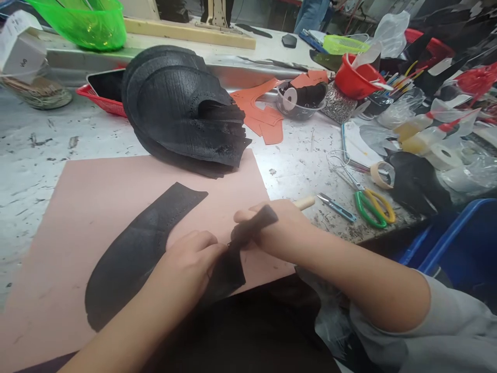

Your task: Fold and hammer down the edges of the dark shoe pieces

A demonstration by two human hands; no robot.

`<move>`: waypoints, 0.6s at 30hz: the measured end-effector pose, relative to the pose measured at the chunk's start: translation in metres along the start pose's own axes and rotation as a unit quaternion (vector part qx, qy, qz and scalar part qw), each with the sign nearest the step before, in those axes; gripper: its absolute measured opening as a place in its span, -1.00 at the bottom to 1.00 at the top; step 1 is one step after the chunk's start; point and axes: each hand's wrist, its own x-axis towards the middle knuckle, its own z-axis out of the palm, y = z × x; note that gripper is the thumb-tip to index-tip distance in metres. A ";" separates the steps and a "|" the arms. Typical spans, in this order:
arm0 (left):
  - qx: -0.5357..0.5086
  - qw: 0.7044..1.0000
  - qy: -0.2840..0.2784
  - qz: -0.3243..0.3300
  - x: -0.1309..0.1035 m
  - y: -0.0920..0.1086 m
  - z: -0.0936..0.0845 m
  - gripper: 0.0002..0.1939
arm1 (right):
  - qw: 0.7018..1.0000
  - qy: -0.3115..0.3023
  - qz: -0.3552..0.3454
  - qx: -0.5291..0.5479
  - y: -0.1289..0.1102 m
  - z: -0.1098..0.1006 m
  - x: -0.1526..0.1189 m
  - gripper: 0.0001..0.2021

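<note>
A dark, thin leather-like shoe piece (229, 272) is bent up between my two hands over the pink sheet (97, 197). My left hand (194, 259) is closed on its near edge, thumb and forefinger together. The fingers of my right hand (272, 228) are curled round its raised, folded flap. A pale wooden handle (305, 202) sticks out behind my right hand; its other end is hidden. Left of my left hand, a similar curved black piece (132, 248) lies flat on the sheet. Beyond it rests a fanned stack of black pieces (174, 109).
Right of my right hand lie thread snips (337, 207), green-and-yellow scissors (368, 203) and a tape roll (382, 174). Orange cut pieces (267, 122), a clear bowl (301, 101) and a red cup (355, 77) stand farther back. A green basket (89, 26) is at back left.
</note>
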 end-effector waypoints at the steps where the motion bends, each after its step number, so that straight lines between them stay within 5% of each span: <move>1: 0.007 1.000 -0.001 0.002 0.000 0.000 -0.001 -0.65 | 1.000 -0.004 0.005 -0.004 0.000 -0.001 0.000 -0.83; 12: -0.045 0.998 -0.009 -0.036 0.003 -0.001 -0.004 -0.66 | 0.999 0.017 0.040 -0.021 0.000 -0.006 0.000 -0.81; 18: -0.081 0.996 0.035 -0.024 -0.002 -0.004 0.000 -0.71 | 0.971 0.132 0.195 -0.032 0.021 0.005 -0.007 -0.76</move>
